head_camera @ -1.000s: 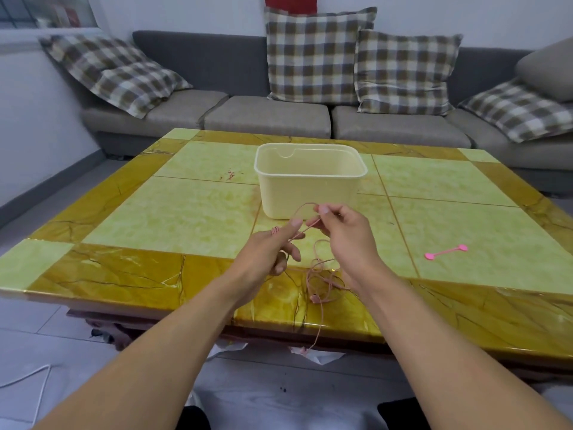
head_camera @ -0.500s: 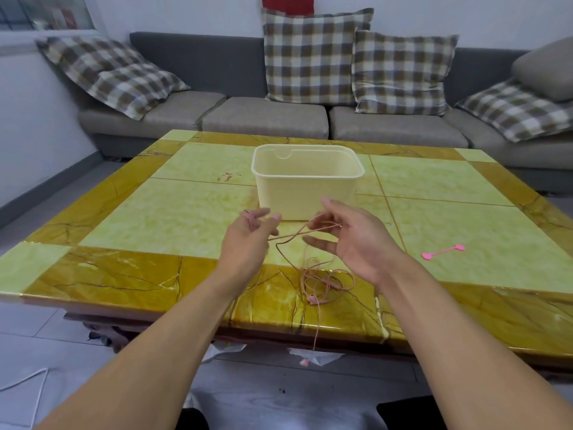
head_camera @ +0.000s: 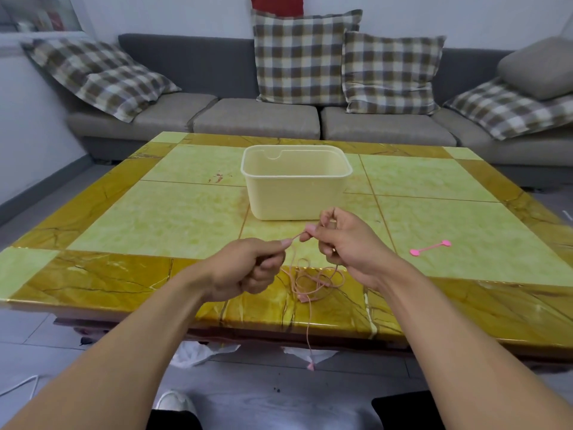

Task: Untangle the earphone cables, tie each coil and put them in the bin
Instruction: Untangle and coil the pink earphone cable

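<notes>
A thin pink earphone cable (head_camera: 313, 279) lies in loose loops near the table's front edge, and one strand hangs over the edge down to a pink plug (head_camera: 311, 366). My left hand (head_camera: 248, 270) pinches the cable between thumb and forefinger. My right hand (head_camera: 344, 240) pinches the same strand a short way to the right, above the loops. A cream plastic bin (head_camera: 296, 193) stands behind my hands at the table's middle. A pink cable tie (head_camera: 430, 247) lies on the table to the right.
The green and yellow marble table (head_camera: 155, 218) fills the middle of the view. A grey sofa (head_camera: 257, 119) with several checked cushions runs behind it. White bags lie on the floor under the table's front edge.
My hands were apart with the right hand open half a second ago. They have now come together, and both pinch a short stretch of cable between them.
</notes>
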